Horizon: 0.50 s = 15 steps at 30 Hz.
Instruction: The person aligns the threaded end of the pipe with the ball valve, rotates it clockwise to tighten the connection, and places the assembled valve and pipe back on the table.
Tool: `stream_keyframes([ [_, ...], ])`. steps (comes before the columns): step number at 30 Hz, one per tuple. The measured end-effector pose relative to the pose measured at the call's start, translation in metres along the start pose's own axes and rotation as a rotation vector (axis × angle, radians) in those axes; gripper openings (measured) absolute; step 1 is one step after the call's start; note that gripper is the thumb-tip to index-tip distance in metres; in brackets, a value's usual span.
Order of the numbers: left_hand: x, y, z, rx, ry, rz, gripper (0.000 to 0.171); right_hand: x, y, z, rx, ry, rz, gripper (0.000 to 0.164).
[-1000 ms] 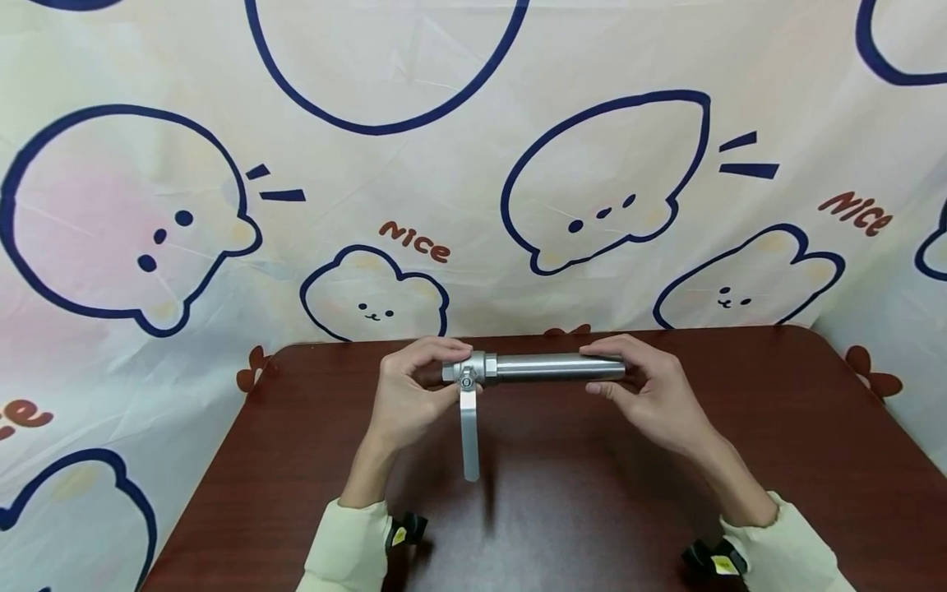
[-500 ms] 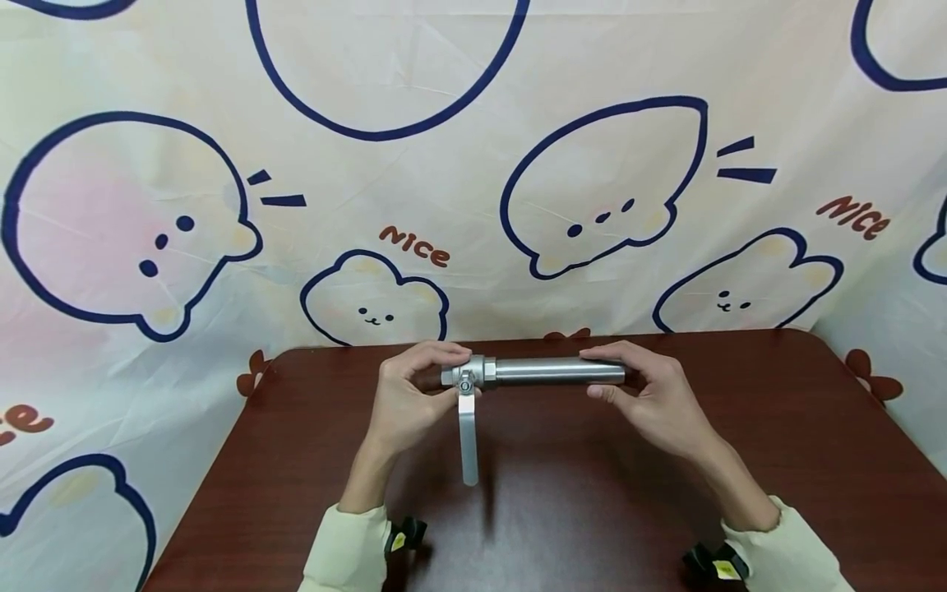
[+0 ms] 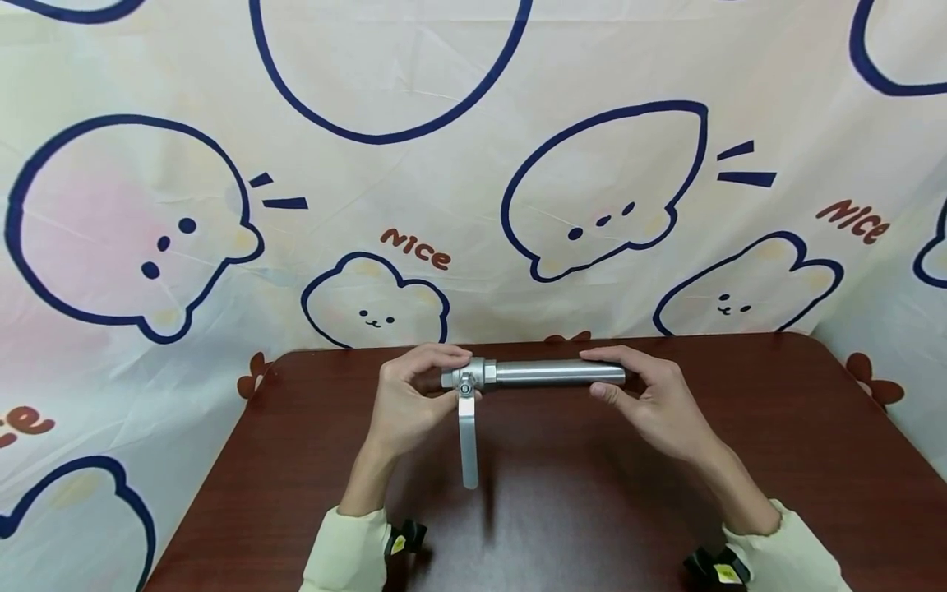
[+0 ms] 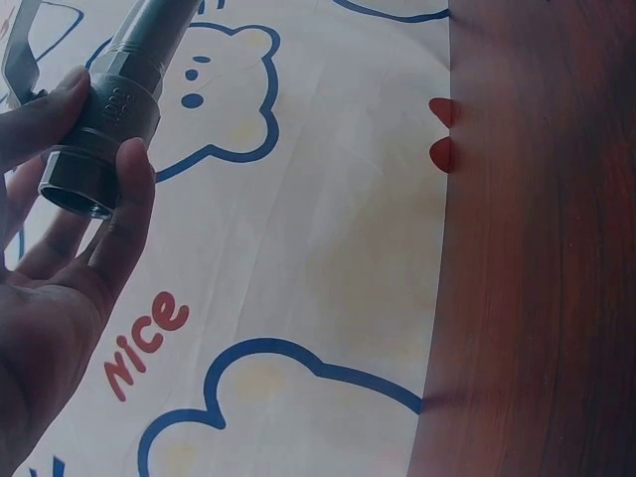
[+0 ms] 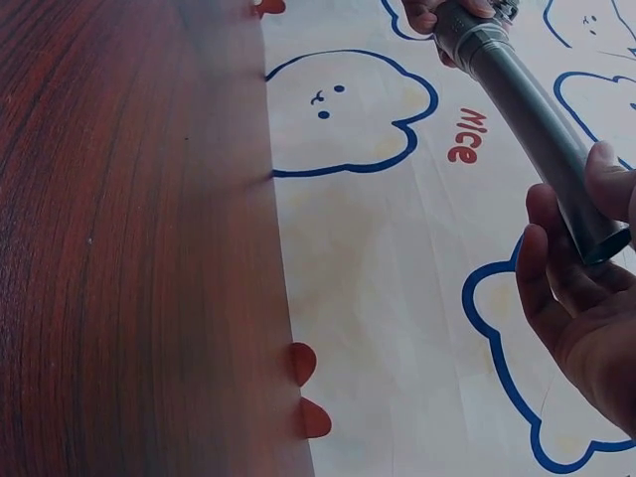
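A metal ball valve (image 3: 469,374) with a flat lever handle (image 3: 468,444) is joined to a smooth steel pipe (image 3: 551,373), the two lying level in one line above the table. My left hand (image 3: 405,403) pinches the valve body between thumb and fingers; the lever hangs toward me beside the thumb. At the other end, my right hand (image 3: 666,403) grips the pipe, thumb below and fingers on top. The left wrist view shows the valve's hollow end (image 4: 79,184) between the fingers. In the right wrist view the pipe's open end (image 5: 602,243) faces my palm.
A dark red-brown wooden table (image 3: 547,510) spreads beneath both hands. Behind it and at its sides hangs a pale cloth (image 3: 473,189) printed with blue-outlined cartoon bears. Black straps with small devices (image 3: 407,538) sit at both sleeve cuffs.
The whole view has shifted slightly, so the table and hands appear a little lower. Both hands keep the same hold on the valve and pipe.
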<state>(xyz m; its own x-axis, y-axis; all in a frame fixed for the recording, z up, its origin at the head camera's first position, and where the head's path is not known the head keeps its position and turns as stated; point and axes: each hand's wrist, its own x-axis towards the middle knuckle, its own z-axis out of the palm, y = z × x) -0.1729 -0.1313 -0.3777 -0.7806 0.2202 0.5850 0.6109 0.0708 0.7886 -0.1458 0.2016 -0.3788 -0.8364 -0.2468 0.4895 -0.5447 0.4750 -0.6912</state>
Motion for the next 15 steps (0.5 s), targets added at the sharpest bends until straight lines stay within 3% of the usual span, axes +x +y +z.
stream_keyframes([
  [15,-0.0003,-0.0009,0.0004,0.018,0.0,0.004,0.043,-0.0002,0.0019,0.0,-0.011,-0.007,-0.003,0.047],
])
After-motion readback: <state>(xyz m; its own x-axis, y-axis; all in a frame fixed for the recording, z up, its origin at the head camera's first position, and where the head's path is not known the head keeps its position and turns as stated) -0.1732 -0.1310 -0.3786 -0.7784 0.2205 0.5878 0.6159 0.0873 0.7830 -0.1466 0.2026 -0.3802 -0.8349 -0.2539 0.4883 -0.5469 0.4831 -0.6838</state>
